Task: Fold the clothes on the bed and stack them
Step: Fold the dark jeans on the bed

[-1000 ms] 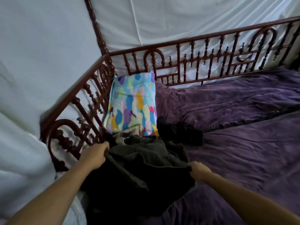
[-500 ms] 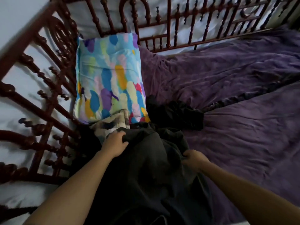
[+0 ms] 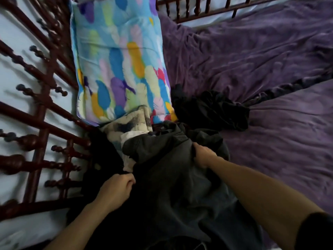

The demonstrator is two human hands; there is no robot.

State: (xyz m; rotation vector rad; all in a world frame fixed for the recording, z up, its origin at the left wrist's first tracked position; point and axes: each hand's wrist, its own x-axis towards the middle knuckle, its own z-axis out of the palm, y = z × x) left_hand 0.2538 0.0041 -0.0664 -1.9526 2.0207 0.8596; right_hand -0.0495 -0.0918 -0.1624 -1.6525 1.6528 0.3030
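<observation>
A dark grey garment (image 3: 167, 177) lies bunched at the near left of the bed. My left hand (image 3: 117, 188) grips its left edge with curled fingers. My right hand (image 3: 203, 156) grips a fold near its upper right. Under it shows a cream garment with dark blotches (image 3: 129, 125). A crumpled black garment (image 3: 212, 109) lies just beyond, to the right. More dark cloth (image 3: 100, 152) sits by the railing, its shape unclear.
A colourful feather-print pillow (image 3: 119, 56) leans against the dark wooden bed railing (image 3: 41, 112) on the left. The rail continues along the far side (image 3: 201, 8). A purple blanket (image 3: 261, 56) covers the bed to the right.
The camera has come closer and tilted down. My left hand moved down and nearer along the garment's left edge; my right hand moved in toward its middle and took a fold.
</observation>
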